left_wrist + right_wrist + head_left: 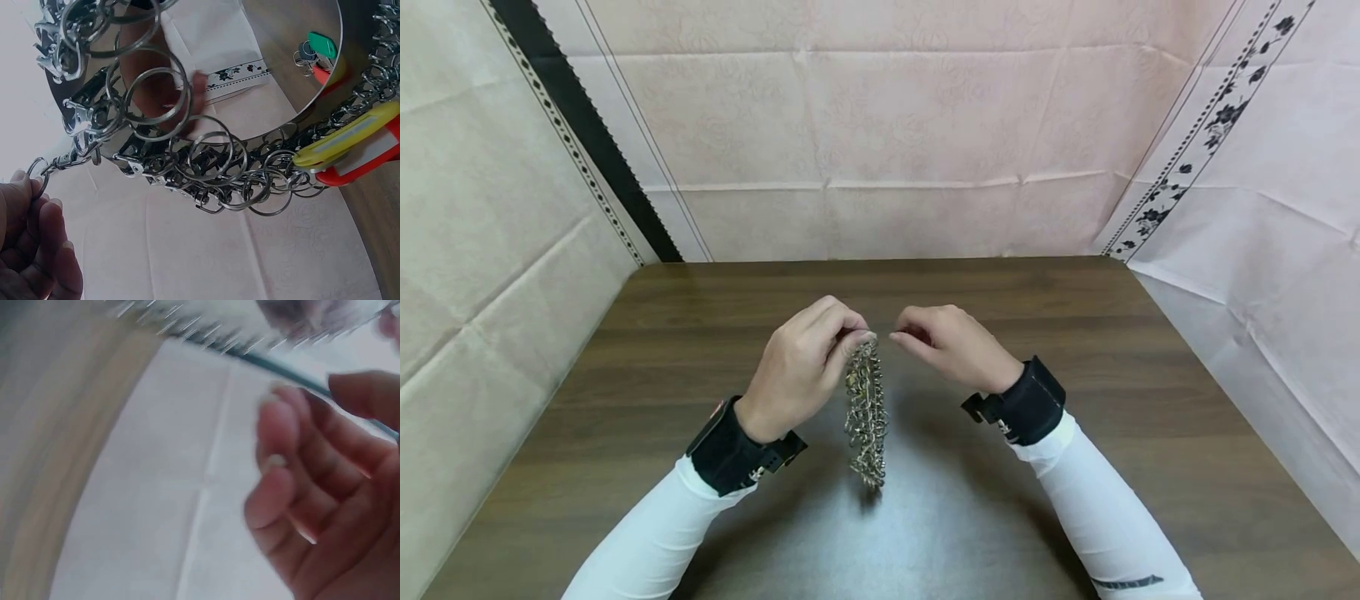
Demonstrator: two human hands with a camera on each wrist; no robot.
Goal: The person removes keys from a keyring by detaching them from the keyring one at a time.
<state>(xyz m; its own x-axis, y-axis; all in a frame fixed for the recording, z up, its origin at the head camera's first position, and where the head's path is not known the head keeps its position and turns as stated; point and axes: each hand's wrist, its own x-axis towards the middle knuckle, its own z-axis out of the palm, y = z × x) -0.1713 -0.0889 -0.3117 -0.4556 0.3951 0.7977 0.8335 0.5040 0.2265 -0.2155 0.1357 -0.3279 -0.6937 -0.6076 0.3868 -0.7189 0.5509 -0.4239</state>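
Observation:
In the head view my left hand point(801, 362) pinches the top of a hanging bunch of metal rings point(867, 417), held over the table. The left wrist view shows the thumb and fingers point(53, 228) on a single metal key ring point(37, 170), which joins a swivel clasp. Many rings and clasps line a curved edge there; whether the smooth area within is a mirror or an opening, I cannot tell. A yellow tag point(340, 137) and a red tag point(365, 156) lie against the rings. My right hand point(958, 346) hovers just right of the bunch, fingers loosely curled around nothing visible.
Below both hands spreads a brown wood-grain table point(715, 300). Pale cloth point(925, 125) hangs behind it and at both sides, with a black floral border point(1217, 125) at right. A green tag point(322, 45) shows within the curved edge. The right wrist view is blurred.

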